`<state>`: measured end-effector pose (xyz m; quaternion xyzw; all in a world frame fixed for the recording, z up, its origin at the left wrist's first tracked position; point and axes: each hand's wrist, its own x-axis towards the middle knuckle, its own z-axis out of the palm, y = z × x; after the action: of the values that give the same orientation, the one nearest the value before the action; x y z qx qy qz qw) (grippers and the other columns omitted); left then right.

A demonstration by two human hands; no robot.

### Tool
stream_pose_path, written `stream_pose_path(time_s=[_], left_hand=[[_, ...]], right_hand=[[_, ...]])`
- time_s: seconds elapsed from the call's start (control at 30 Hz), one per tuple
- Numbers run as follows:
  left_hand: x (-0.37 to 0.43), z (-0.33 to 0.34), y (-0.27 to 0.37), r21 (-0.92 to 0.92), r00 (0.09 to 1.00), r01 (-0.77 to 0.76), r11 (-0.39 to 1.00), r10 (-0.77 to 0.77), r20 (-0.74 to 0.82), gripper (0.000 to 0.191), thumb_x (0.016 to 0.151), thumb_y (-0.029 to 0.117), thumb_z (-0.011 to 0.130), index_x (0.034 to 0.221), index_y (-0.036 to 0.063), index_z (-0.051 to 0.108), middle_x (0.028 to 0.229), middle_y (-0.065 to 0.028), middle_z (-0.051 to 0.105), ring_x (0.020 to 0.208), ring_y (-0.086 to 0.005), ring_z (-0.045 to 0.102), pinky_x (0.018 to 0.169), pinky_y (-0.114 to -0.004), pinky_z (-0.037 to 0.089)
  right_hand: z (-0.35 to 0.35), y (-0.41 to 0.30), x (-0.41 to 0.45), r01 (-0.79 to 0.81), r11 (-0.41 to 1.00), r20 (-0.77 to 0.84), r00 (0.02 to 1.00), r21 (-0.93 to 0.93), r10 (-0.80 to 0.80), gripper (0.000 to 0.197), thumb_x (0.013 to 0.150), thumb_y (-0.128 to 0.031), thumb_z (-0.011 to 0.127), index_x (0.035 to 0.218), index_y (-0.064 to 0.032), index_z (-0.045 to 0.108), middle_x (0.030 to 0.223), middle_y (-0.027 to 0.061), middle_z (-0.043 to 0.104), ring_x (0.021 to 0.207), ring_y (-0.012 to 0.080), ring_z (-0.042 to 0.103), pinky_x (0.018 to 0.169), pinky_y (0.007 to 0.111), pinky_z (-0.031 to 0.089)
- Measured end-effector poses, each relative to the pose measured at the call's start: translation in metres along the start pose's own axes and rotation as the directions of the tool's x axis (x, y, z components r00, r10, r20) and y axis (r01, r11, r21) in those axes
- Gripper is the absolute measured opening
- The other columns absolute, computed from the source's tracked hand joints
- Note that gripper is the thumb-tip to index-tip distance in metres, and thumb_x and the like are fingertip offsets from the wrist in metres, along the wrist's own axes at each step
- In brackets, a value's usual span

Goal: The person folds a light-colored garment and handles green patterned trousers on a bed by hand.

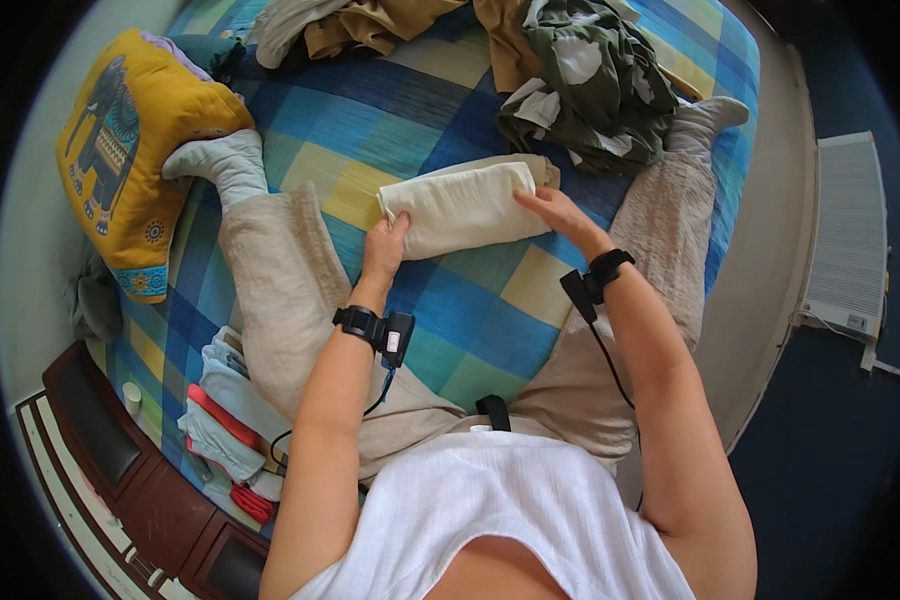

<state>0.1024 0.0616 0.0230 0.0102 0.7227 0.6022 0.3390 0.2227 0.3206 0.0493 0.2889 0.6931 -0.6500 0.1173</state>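
Note:
A folded cream cloth garment (461, 210) lies on the checked bedspread (420, 300) between my outstretched legs, with a beige part showing at its far right edge. My left hand (386, 244) grips its left end, thumb on top and the fingers hidden beneath. At the right end, my right hand (559, 214) pinches the cloth near its corner. Both wrists wear black straps with small cabled devices.
Crumpled dark green and white clothing (600, 82) and tan clothing (375, 26) lie beyond. A yellow elephant-print cushion (142, 150) touches my left foot. Folded clothes (229, 427) and a white cup (131, 397) are at left. A white heater-like appliance (847, 232) stands off the bed's right side.

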Motion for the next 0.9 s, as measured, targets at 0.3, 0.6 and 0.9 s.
stream_pose_path(time_s=[0.3,0.6,0.9], left_hand=[[0.002,0.015,0.008,0.399,0.845,-0.315,0.861,0.446,-0.297,0.035,0.089,0.036,0.054,0.097,0.0036,0.062,0.081,-0.0183,0.064,0.074,-0.0338,0.062,0.065,-0.037,0.047],[-0.008,0.006,0.013,0.038,0.913,-0.379,0.925,0.38,-0.151,0.021,0.084,0.016,0.061,0.097,0.0006,0.061,0.085,-0.0099,0.065,0.08,-0.0216,0.061,0.074,-0.032,0.047],[-0.11,-0.025,0.044,0.127,0.91,-0.378,0.917,0.342,0.237,0.023,0.08,0.006,0.064,0.103,-0.0014,0.062,0.094,-0.0062,0.066,0.089,-0.012,0.059,0.077,-0.026,0.046]], right_hand=[[0.024,0.003,0.011,0.164,0.949,-0.374,0.89,-0.27,-0.26,0.035,0.087,-0.04,0.053,0.101,-0.0085,0.063,0.083,0.0132,0.065,0.082,0.0287,0.063,0.073,0.037,0.047],[0.004,0.019,0.004,0.165,0.985,-0.028,0.986,-0.05,-0.166,0.042,0.074,-0.024,0.07,0.111,-0.0073,0.058,0.098,0.0086,0.064,0.091,0.0202,0.06,0.081,0.032,0.046],[0.004,-0.044,-0.118,0.534,0.727,0.255,0.845,-0.431,-0.47,0.033,0.074,-0.009,0.065,0.106,-0.0047,0.058,0.092,0.0151,0.064,0.084,0.0298,0.061,0.075,0.034,0.048]])
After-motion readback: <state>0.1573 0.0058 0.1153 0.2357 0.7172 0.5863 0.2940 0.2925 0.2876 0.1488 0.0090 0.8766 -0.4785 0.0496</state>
